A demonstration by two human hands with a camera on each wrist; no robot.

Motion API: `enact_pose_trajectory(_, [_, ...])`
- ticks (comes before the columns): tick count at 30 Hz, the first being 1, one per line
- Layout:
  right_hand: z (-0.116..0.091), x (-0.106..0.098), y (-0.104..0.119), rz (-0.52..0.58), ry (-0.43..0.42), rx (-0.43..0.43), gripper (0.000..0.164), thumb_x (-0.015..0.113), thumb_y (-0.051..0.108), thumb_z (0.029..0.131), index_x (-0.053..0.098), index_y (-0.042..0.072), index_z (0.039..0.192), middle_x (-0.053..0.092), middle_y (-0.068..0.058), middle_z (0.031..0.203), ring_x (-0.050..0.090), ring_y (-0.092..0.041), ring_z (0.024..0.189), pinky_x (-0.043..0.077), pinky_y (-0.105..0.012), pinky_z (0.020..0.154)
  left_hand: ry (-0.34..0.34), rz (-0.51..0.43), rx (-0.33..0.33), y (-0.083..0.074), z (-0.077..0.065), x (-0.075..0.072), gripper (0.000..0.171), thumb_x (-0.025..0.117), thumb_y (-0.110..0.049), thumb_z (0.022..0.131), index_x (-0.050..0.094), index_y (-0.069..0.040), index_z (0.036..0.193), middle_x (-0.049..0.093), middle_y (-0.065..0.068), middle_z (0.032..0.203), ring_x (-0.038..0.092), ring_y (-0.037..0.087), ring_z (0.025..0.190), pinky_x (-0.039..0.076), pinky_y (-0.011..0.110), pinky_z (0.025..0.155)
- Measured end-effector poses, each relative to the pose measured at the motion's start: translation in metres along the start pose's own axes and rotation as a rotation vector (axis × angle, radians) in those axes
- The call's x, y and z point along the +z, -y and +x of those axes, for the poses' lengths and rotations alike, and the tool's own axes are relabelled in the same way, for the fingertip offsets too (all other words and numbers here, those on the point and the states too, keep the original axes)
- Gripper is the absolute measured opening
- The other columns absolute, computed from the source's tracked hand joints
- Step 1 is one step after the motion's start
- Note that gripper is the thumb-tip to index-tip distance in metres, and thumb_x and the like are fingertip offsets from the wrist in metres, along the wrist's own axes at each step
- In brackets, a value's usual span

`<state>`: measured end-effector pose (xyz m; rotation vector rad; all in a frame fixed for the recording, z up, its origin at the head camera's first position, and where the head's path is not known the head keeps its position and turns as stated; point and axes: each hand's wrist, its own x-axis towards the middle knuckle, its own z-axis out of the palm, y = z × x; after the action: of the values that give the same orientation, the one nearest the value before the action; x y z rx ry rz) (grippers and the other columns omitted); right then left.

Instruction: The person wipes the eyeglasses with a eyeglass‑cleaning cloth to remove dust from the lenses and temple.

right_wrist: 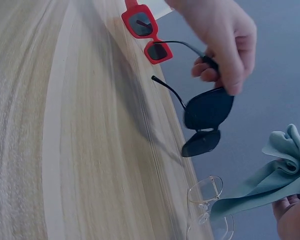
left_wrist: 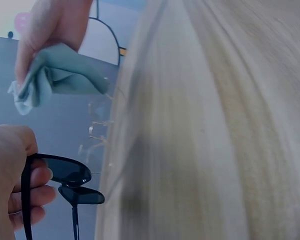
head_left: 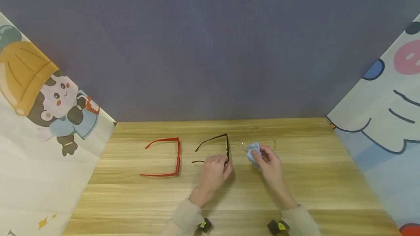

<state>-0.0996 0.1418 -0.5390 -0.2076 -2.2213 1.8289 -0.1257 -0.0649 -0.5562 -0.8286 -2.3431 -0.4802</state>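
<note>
My left hand (head_left: 212,172) grips a pair of black sunglasses (right_wrist: 210,109) near one hinge, thumb and fingers around the temple. In the right wrist view the sunglasses hang above the table, both dark lenses showing and the temples unfolded. A crumpled light blue cloth (head_left: 253,152) is pinched between the thumb and fingers of my right hand (head_left: 272,165). The cloth (left_wrist: 60,75) stays apart from the sunglasses (left_wrist: 67,171) in the left wrist view. Thin wire-rimmed glasses (right_wrist: 204,206) with clear lenses stand just beyond the right hand, partly hidden by the cloth.
Red-framed sunglasses (head_left: 178,156) lie at the left with their temples spread open. All this is on a wood-grain table (head_left: 137,203). A grey-blue panel (head_left: 210,46) rises behind its far edge, and cartoon-printed panels (head_left: 29,163) flank it.
</note>
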Motion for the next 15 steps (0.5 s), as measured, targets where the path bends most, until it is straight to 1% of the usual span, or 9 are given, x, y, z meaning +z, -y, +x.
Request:
enact_pose_trajectory(5, [-0.002,0.003,0.002,0.013,0.006,-0.016,0.027,0.07,0.01,0.099,0.065,-0.006,0.12,0.069,-0.024,0.112,0.066,-0.003,0.089,0.057,-0.017,0.08,-0.04,-0.087,-0.022,0.001,0.004,-0.011,0.01,0.079,-0.013,0.086,0.071,-0.009,0.084,0.073,0.0,0.078,0.067,0.011,0.066,0.054,0.023,0.06])
enact_pose_trajectory(9, [-0.003,0.006,0.005,0.049,0.025,-0.023,0.026,0.069,0.009,0.099,0.065,-0.006,0.12,0.067,-0.023,0.115,0.066,-0.005,0.092,0.058,-0.019,0.082,-0.08,-0.165,-0.042,0.001,0.006,-0.021,0.008,0.08,-0.011,0.085,0.072,-0.008,0.086,0.074,0.002,0.08,0.068,0.012,0.068,0.057,0.025,0.065])
enact_pose_trajectory(12, [-0.005,0.01,0.01,0.083,0.036,-0.029,0.026,0.069,0.01,0.099,0.065,-0.004,0.12,0.066,-0.018,0.117,0.066,-0.007,0.096,0.058,-0.021,0.084,-0.124,-0.245,-0.058,0.0,0.008,-0.029,0.007,0.078,-0.008,0.085,0.071,-0.007,0.085,0.073,0.003,0.078,0.067,0.011,0.067,0.058,0.026,0.067])
enact_pose_trajectory(15, [-0.006,0.014,0.015,0.103,0.033,-0.055,0.025,0.07,0.01,0.098,0.066,-0.004,0.119,0.063,-0.009,0.117,0.065,-0.008,0.1,0.058,-0.02,0.087,-0.166,-0.319,-0.081,-0.001,0.01,-0.037,0.006,0.075,-0.006,0.084,0.07,-0.006,0.084,0.072,0.003,0.077,0.067,0.011,0.066,0.058,0.026,0.068])
